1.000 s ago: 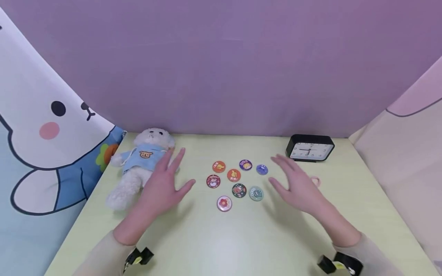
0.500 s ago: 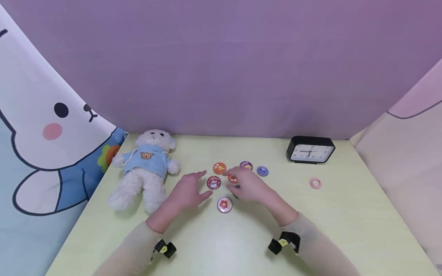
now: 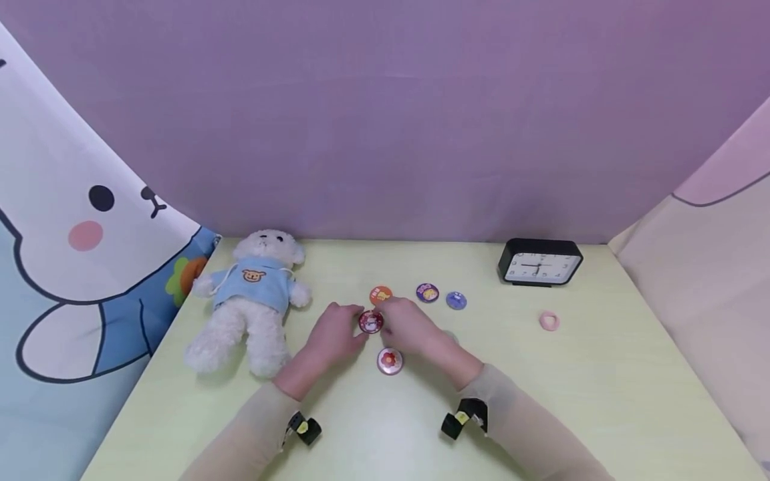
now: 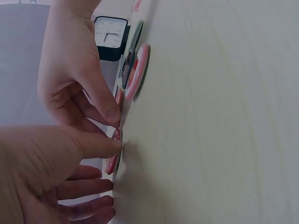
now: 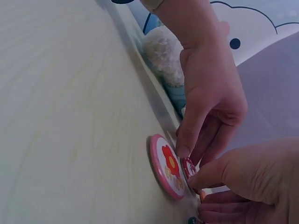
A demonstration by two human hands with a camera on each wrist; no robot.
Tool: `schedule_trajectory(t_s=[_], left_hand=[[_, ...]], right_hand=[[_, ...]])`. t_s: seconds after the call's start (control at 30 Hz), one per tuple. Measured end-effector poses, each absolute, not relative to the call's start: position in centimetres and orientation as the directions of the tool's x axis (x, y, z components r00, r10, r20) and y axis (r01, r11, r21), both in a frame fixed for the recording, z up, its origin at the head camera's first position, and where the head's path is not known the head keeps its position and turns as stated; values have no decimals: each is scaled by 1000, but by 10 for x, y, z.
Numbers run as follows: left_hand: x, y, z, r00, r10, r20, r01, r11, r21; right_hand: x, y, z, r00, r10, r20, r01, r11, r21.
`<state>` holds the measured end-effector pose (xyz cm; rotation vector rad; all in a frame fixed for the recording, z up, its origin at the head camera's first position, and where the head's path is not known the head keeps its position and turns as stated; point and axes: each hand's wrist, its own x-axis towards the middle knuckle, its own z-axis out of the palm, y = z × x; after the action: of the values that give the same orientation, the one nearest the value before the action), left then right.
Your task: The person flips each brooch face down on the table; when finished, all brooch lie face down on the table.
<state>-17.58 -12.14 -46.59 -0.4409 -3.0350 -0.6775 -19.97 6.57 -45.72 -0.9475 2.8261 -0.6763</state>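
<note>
A round red pin badge lies between both hands in the head view, one hand at each side. My left hand pinches its left edge; the left thumb overlaps the badge in the left wrist view. From the other side my right hand pinches the right edge, thumb against the rim in the right wrist view. Just nearer lies a white badge with a red flower. Behind the hands is an orange badge, partly covered by right-hand fingers. A pale green badge shows only partly past the right wrist.
Purple and blue badges lie farther back. A plush toy in a blue shirt lies at left. A black clock stands back right, with a pink ring-shaped band nearer. A purple backdrop rises behind the table.
Both hands came inward from far apart. The right hand crossed over the middle badges to the red one, and the left hand moved right to meet its edge.
</note>
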Motion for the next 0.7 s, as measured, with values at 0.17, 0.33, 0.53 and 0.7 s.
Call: schedule_trajectory(t_s=[0.17,0.33,0.53,0.7], left_hand=[[-175,-119,-468,-959,268,95,282,862,420],[-176,-119,-469,-959,252,133,284,850,443],[-172,-119,-472,-949,256,182,313,825,471],[-169,-119,-466,-924,223,310,366,749,552]], right_hand=[[-199,65,-462,-819,-572,47,-529,721,-447],[-203,64,-464,-825,-559,85,-524,700,-485],[-202,72,-464,-835,-539,114,-508,672,-539],[-201,84,-455,-836,-522,166,-512,635,-578]])
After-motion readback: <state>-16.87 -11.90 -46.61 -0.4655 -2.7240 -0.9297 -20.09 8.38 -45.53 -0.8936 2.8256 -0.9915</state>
